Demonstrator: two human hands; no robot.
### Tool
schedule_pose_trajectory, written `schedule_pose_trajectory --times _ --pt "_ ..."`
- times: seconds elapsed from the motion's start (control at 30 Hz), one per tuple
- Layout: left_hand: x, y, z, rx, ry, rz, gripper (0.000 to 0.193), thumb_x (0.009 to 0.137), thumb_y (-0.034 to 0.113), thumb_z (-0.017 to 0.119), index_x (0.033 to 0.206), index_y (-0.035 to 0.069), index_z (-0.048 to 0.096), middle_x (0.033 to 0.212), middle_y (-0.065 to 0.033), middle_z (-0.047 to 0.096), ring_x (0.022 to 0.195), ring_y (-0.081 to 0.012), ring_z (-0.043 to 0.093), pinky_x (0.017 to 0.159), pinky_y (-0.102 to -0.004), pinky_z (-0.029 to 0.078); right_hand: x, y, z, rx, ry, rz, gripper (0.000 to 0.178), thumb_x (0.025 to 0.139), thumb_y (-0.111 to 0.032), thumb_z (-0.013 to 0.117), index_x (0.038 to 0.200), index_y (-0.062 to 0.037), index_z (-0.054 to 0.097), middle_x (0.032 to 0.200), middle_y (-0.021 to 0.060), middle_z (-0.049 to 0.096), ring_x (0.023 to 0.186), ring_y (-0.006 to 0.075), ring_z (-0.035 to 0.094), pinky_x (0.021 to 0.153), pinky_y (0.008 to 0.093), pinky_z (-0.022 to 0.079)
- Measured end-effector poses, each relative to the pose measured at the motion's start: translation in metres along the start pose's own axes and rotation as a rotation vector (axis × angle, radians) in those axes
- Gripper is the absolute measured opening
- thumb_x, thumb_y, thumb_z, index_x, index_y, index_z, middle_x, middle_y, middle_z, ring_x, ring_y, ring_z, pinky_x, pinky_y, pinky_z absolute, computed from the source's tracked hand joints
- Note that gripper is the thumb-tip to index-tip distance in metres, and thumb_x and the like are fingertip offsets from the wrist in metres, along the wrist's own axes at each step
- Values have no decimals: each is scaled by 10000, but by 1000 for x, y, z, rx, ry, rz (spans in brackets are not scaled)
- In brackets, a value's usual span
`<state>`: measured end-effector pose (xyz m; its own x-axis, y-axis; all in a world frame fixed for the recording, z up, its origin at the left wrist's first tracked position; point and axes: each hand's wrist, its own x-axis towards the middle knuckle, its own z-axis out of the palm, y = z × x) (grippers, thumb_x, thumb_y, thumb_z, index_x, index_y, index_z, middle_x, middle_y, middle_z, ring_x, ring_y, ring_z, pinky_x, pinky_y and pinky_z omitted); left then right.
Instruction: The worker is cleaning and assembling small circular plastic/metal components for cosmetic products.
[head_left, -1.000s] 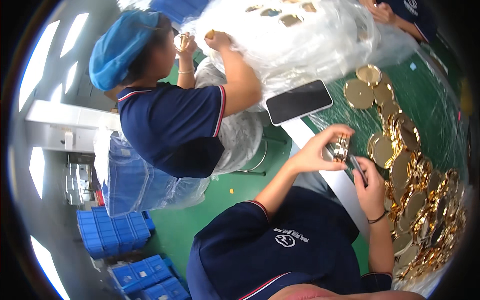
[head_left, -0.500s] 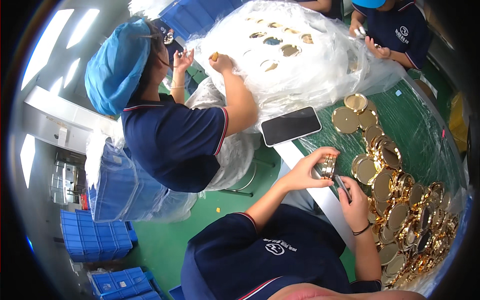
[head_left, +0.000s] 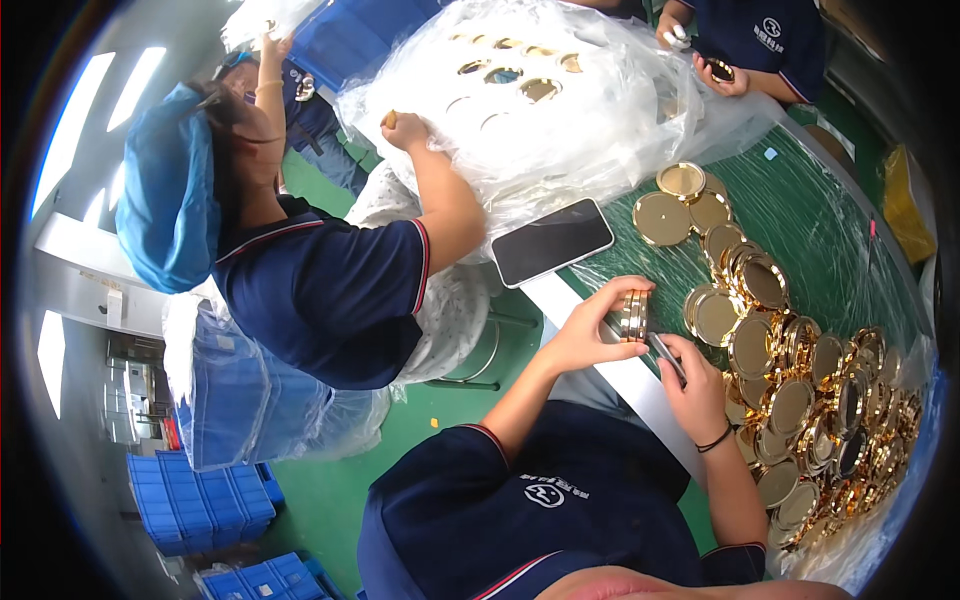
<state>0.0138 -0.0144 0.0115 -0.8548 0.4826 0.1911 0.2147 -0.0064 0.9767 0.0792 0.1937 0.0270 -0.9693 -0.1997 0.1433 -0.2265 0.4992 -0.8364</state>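
My left hand [head_left: 583, 332] is closed around a short stack of round gold compact cases [head_left: 634, 316], held on edge between thumb and fingers above the table's near edge. Just beside the stack, my right hand [head_left: 698, 392] grips a flat grey metal strip [head_left: 665, 354], its upper end close to the lowest part of the cases. Whether the strip touches them I cannot tell. To the right of my hands lies a large heap of gold round cases [head_left: 793, 407], with a trail of them running up toward the far side.
A phone [head_left: 552, 243] lies on the green table [head_left: 820, 255]. Beyond it, clear plastic film [head_left: 600, 150] covers more round pieces. A co-worker in a blue cap [head_left: 165, 190] sits to the left; another person [head_left: 765, 45] works at the far right. Blue crates [head_left: 200, 500] stand at lower left.
The whole view has shifted slightly, with both hands keeping much the same pose on the stack and strip. At upper left an arm is now raised high; the far-right person now shows a dark round piece.
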Motion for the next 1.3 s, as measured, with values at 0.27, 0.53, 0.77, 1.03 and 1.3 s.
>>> schedule_pose_trajectory --times 0.27,0.53,0.77,1.03,1.3 --pt "0 2 2 17 22 35 705 726 158 821 1330 59 473 1339 -97 482 1193 -199 514 1022 -351 421 -1 2 1 -6 3 -22 277 870 -67 621 1145 -50 592 967 153 672 831 332 673 687 402 527" --pt "-1 2 -1 19 -5 3 743 709 118 813 1350 76 440 1390 -125 450 1256 -224 467 1049 -368 371 0 -2 0 -1 5 -5 277 869 -67 618 1144 -52 589 971 146 679 826 339 675 682 403 533" --pt "0 0 0 29 -8 16 751 708 128 817 1355 78 439 1389 -141 446 1267 -240 464 1053 -381 373 0 0 1 -7 8 -1 276 866 -62 620 1140 -55 590 963 151 681 821 340 676 680 400 535" --pt "-2 -1 1 17 13 8 750 706 131 818 1353 75 443 1381 -132 452 1265 -236 462 1046 -380 377 1 -2 3 -5 22 -16 274 864 -65 625 1136 -60 595 945 137 682 794 320 681 663 393 534" --pt "-1 1 2 13 11 10 750 710 136 818 1356 71 443 1379 -125 455 1261 -230 464 1045 -379 378 0 -1 1 -16 -9 29 269 868 -65 623 1135 -57 595 942 138 679 790 315 680 657 388 532"
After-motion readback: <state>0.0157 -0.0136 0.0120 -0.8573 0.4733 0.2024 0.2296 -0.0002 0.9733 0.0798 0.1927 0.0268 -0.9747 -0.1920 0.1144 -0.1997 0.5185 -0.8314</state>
